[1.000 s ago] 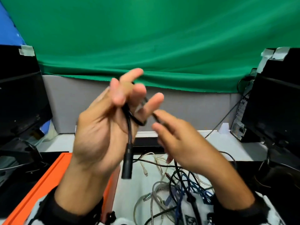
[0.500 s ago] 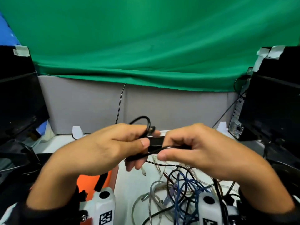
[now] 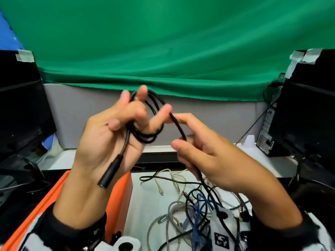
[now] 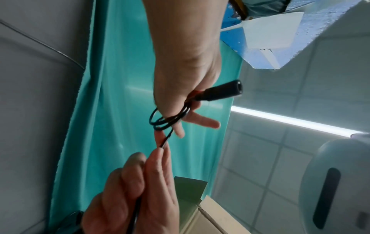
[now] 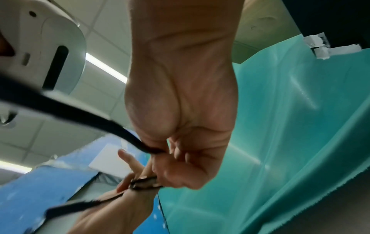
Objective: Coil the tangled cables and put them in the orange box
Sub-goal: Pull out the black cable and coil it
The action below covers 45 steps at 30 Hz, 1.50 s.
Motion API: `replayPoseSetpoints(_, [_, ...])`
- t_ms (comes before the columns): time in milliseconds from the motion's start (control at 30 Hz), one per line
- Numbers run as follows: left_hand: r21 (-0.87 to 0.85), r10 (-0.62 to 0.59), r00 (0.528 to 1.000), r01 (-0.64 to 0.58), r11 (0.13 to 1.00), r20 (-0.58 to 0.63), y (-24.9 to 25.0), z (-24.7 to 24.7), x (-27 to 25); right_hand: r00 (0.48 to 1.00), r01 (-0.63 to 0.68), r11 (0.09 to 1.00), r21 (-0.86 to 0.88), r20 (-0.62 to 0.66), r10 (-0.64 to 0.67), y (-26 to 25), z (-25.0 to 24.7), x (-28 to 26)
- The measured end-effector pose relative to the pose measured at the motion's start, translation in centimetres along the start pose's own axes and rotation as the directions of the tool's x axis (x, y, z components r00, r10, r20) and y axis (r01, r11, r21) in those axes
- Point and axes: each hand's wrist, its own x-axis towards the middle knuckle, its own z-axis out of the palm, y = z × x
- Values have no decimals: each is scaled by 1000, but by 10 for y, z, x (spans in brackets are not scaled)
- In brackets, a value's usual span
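Biggest thing low in the head view: the orange box (image 3: 116, 192), down at seven o'clock under the left forearm, open and waiting. At five o'clock on the white desk (image 3: 141, 200) sprawls the tangled pile of cables (image 3: 190, 214), grey, white, blue and black all knotted together. Up at centre, the left hand (image 3: 108, 140) is raised palm toward the camera, fingers spread, with several loops of the black cable (image 3: 154, 113) wound round them and its thumb pinning the strand; the barrel connector (image 3: 110, 173) dangles toward six o'clock across the palm. The right hand (image 3: 204, 151) sits just at three o'clock of the coil, thumb and fingers pinching the free run of that same cable. Here's the hinge: the free strand slants from the left fingertips at eleven o'clock down through the right hand to the pile at five o'clock, so the right hand is the feeder, and the next wrap looks to go up and over the left fingers.
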Motion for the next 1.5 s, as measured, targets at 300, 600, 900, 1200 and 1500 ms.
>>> replayPoseSetpoints(300, [395,203,977,-161,904,-68,-13,11,-1,996,-35,942,-333,-85,7,9,8,4])
replayPoseSetpoints(600, [98,101,986,-114,989,133,0,0,-2,908,41,999,-9,-417,-42,72,13,43])
replayPoseSetpoints(900, [460,293,947,-203,864,-133,-14,3,3,832,170,965,199,-554,-33,66,-11,35])
replayPoseSetpoints(1200, [855,-264,962,199,480,-75,-70,12,-3,610,268,947,176,-792,-26,66,-36,51])
replayPoseSetpoints(1500, [862,179,902,292,415,-392,27,-49,7,367,319,933,167,-929,41,81,-92,25])
